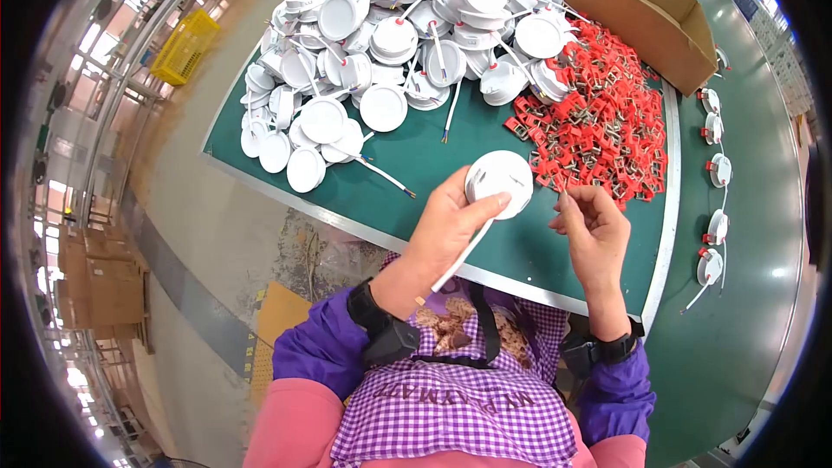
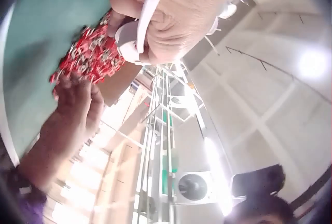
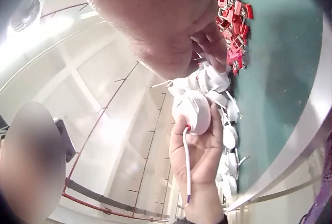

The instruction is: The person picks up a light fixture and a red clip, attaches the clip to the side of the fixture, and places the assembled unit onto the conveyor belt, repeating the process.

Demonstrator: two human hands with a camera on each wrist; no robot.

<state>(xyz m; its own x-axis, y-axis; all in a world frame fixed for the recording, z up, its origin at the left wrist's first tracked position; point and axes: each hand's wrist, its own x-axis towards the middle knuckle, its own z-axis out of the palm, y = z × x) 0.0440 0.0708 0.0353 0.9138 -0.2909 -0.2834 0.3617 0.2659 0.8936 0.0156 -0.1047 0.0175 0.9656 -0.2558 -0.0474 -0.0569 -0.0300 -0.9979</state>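
The left hand (image 1: pixel 442 234) grasps a round white lamp housing (image 1: pixel 503 172), thumb laid over its flat face and the other fingers curled behind the rim. The right hand (image 1: pixel 596 234) is half curled, palm partly turned up, thumb tip close to the forefinger; whether anything small sits between them cannot be told. It is near the close side of the red heap, apart from the held housing.

A smooth, dull green work surface (image 1: pixel 416 156) lies beneath both hands, bordered by a pale metal-like strip (image 1: pixel 673 156). Beyond its right side runs a longer green bench (image 1: pixel 763 208), slightly glossy, bearing a line of white housings (image 1: pixel 719 172) with red parts at their sides.

Across the far left and middle spreads a tumbled mound of white housings (image 1: pixel 394 35), shallow discs with smooth matte faces, some tilted and others face up, thin white cables trailing among them. At the far right stands an open brown cardboard box (image 1: pixel 641 22) with plain, straight walls. Close against the mound and box is a heap of red clips (image 1: pixel 598 113), small and angular, mixed with silvery metal pieces.

The held housing is above the green surface, between the mound and the near edge, left of the right hand. Its slim, round white cable (image 1: pixel 464 256) hangs down along the left wrist.
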